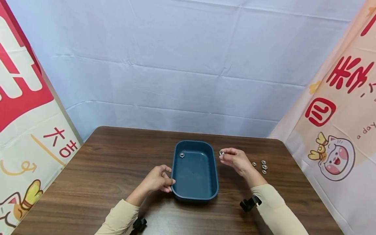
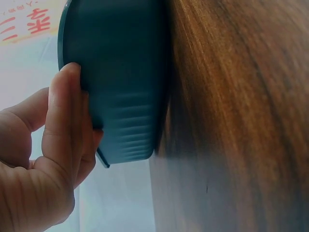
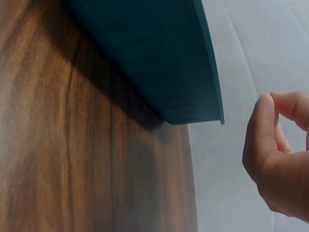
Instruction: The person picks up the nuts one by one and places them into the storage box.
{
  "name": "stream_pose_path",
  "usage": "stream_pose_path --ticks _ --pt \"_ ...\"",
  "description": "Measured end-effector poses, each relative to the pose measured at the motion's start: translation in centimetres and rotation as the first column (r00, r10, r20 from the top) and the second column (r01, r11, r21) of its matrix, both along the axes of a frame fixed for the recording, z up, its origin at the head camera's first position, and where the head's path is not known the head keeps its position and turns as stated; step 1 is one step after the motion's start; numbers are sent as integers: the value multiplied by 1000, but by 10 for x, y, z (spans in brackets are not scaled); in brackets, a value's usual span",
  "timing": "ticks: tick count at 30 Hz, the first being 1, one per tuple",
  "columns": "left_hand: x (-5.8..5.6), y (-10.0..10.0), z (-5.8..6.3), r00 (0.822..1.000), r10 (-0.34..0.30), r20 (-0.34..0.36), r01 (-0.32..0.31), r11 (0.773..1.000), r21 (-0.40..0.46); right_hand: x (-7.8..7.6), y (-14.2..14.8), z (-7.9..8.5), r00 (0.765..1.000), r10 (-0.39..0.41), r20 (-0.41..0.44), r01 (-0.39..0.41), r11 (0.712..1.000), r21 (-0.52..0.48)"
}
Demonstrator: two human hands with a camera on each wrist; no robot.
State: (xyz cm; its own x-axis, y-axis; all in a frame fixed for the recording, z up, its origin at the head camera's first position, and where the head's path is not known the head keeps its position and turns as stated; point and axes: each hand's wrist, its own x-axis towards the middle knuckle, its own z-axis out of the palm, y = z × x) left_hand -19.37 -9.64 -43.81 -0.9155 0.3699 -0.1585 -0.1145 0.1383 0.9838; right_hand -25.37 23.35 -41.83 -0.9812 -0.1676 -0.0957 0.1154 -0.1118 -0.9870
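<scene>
Under everything lies the brown wood-grain worktop (image 1: pixel 123 163), and on it, in front of me, the blue bin (image 1: pixel 193 182) stands upright. I judge the bin light and fairly stiff, with smooth, slightly slippery walls, so its rim is the place to take hold. My left grip (image 1: pixel 158 179) does so on the nearer half of the left side, thumb over the rim inside, fingers against the outer wall, parted only by the wall's thickness. My right grip (image 1: pixel 236 160) is raised off the worktop, just beside the bin's right side, thumb and fingertips nearly together, pinching a held nut (image 1: pixel 221 152). Such a piece should be hard and light, unlikely to break, but slick and easily dropped; pinching across its outer edge suits it. Another, the binned nut (image 1: pixel 181 155), lies near the bin's far left corner, while four loose nuts (image 1: pixel 264 167) lie to the right of my right wrist, three in a rough line, one slightly apart.
</scene>
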Motion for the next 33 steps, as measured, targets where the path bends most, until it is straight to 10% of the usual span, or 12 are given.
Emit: stream_pose_path --ticks 33 --pt "4 0 4 1000 -10 -8 10 1000 -22 -25 -66 10 986 147 82 -160 970 183"
